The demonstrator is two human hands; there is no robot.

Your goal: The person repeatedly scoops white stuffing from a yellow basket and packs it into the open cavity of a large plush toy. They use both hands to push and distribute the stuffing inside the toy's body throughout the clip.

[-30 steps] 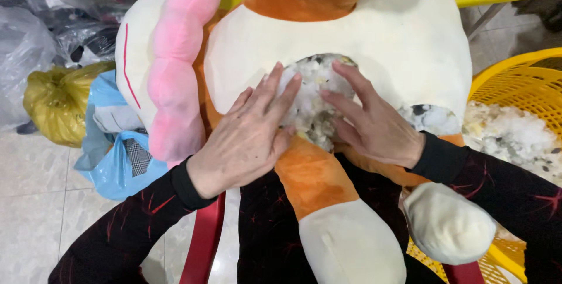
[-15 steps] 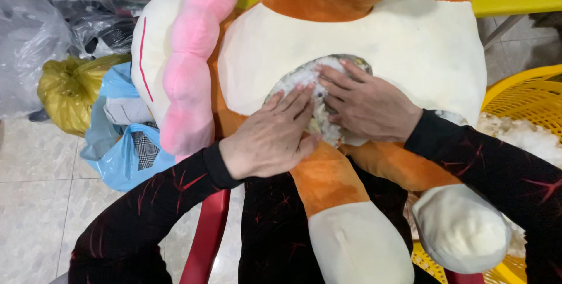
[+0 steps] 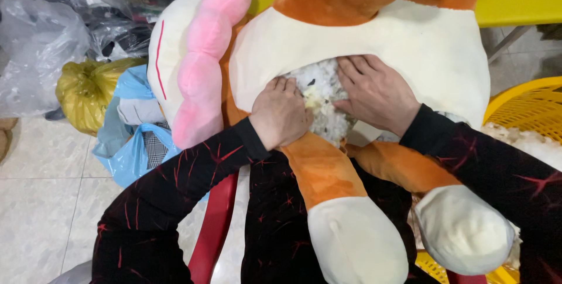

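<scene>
our left hand (image 3: pixel 281 114): fingers curled into white fluffy stuffing (image 3: pixel 322 99) | right hand (image 3: pixel 377 93): fingers flat together beside it | orange-and-cream plush toy (image 3: pixel 363 32): opening between both hands

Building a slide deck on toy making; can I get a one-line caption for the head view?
Left hand and right hand press white stuffing into a plush toy's opening.

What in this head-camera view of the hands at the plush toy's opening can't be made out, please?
- Left hand fingertips: curled into the white stuffing, so any grip is hidden.
- Right hand palm: pressed flat on the plush toy, underside unseen.
- Toy's head: cut off by the top edge.
- Yellow basket: cut by the right edge, partly behind the right sleeve.
- Blue bag contents: mostly covered by its plastic.
</scene>
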